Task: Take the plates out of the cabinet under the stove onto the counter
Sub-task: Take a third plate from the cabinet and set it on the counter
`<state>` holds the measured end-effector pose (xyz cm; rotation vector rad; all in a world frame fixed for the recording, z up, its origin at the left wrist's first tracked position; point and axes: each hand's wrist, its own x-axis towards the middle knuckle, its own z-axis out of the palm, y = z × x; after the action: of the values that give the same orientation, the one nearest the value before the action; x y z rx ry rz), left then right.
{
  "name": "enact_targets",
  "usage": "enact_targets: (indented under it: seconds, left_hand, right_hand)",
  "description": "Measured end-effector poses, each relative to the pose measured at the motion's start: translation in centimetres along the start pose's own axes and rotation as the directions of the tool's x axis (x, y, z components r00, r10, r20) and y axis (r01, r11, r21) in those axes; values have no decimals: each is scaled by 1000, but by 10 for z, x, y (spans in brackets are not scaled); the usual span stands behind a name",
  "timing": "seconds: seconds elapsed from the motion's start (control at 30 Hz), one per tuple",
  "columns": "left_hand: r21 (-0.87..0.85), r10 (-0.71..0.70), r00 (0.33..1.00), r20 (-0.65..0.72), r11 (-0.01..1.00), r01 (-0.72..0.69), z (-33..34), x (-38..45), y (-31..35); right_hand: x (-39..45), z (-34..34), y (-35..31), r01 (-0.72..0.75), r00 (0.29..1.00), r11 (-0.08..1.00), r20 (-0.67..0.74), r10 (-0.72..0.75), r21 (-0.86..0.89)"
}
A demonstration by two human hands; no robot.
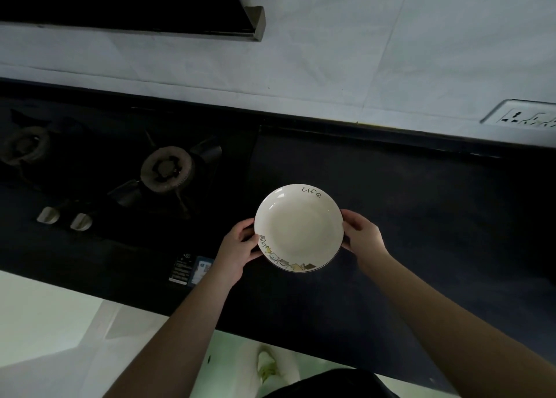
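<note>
While both hands grip it by opposite edges, the plate (298,227) sits over the dark table (406,217), just right of the stove; whether it rests on the surface or hangs slightly above cannot be told. The left hand (237,253) curls its fingers (245,227) closed on the plate's left rim, and the right hand (365,235) closes its fingers (352,217) on the right rim. White and shallow, the plate carries the word "life" on its far rim and small cartoon figures along the near rim. To the left lie the stove's burner (167,169), a second burner (25,144) farther off, and two pale knobs (64,218). A wall socket (520,116) sits at far right, well apart. The table around the plate is bare. Below the table edge, a shoe (267,364) shows on the pale floor (45,322).
</note>
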<state>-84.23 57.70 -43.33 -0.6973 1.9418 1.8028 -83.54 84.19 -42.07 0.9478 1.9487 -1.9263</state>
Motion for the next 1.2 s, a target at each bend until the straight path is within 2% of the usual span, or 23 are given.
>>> enact_targets:
  seconds: [0.1, 0.2, 0.3, 0.5, 0.87, 1.1, 1.2]
  left_hand:
    - [63, -7, 1000, -27, 998, 9, -6, 5, 2]
    - [89, 28, 997, -69, 996, -22, -9, 13, 10]
    - [104, 52, 995, -84, 994, -43, -3, 24, 23]
    - [114, -21, 999, -47, 993, 27, 9, 24, 38]
    - [101, -19, 999, -40, 995, 23, 6, 22, 29]
    - [146, 5, 1000, -1, 989, -5, 3, 21, 29]
    - [206, 58, 998, 16, 977, -60, -1, 16, 25]
  right_hand:
    - [3, 2, -3, 29, 1000, 998, 3, -29, -63]
    - [3, 3, -1, 12, 997, 993, -68, -20, -114]
    - [-5, 3, 7, -58, 994, 998, -98, 55, -31]
    - [-21, 2, 12, -125, 990, 987, -51, 131, 105]
    - [-15, -1, 4, -130, 991, 986, -25, 133, 101]
    - [-18, -2, 3, -136, 991, 987, 9, 135, 91]
    - [-19, -4, 2, -140, 990, 987, 21, 139, 82]
